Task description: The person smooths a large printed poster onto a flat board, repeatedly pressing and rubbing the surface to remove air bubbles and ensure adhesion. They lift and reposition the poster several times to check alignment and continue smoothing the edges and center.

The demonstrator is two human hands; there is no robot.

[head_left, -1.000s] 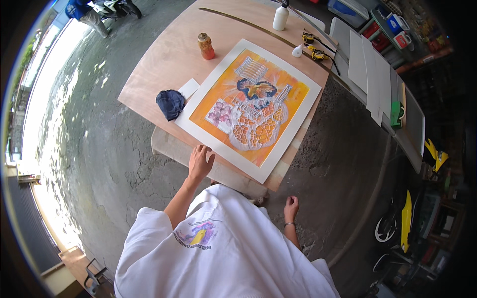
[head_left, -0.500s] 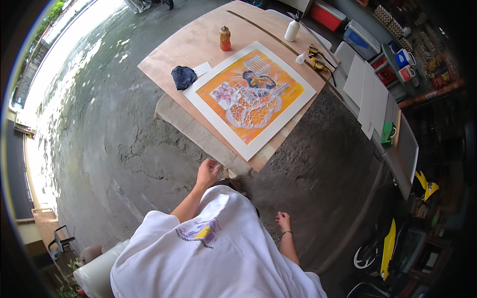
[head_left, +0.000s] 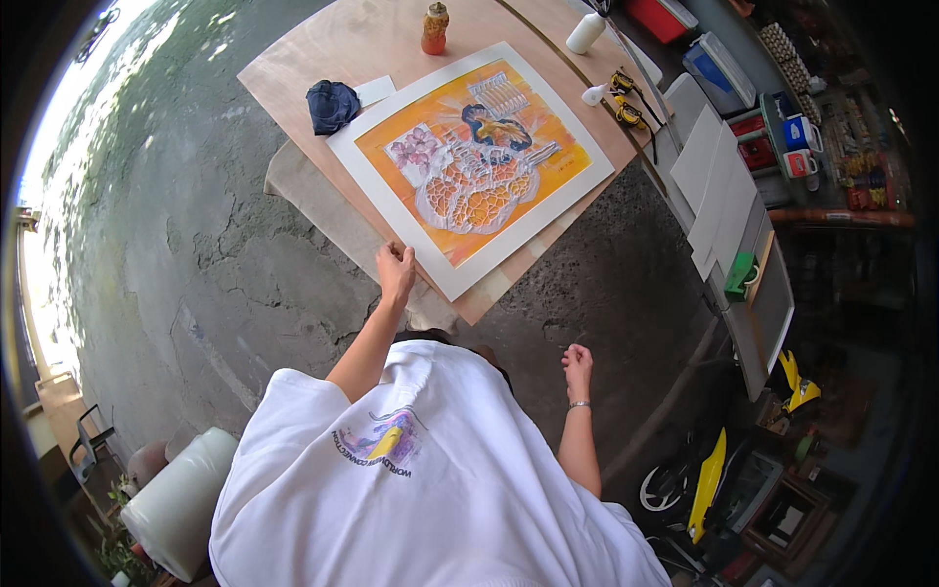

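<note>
Now the large print (head_left: 474, 166), a white-bordered sheet with a vivid orange picture of pale netted shapes and a dark blue patch, lies flat on a plywood board (head_left: 323, 49) that rests low over the cracked concrete floor (head_left: 176, 264). Compared with a second ago, the whole board sits farther up and away in the view, and the left hand (head_left: 395, 271) has slid from the sheet's near edge down to its near corner. That suggests the person is rising or leaning back while keeping contact there. Its fingers look curled together at the paper's edge, though at this size I cannot tell whether they pinch it or only press on it. The right hand (head_left: 577, 360) hangs free over the floor, well apart from the sheet, fingers loosely curled and holding nothing.

Beside the far left corner lies a crumpled dark blue cloth (head_left: 331, 104) on a small white card. Beyond stand an orange-brown bottle (head_left: 434, 27) and a white bottle (head_left: 586, 32), near some yellow clamps (head_left: 626, 98).
</note>
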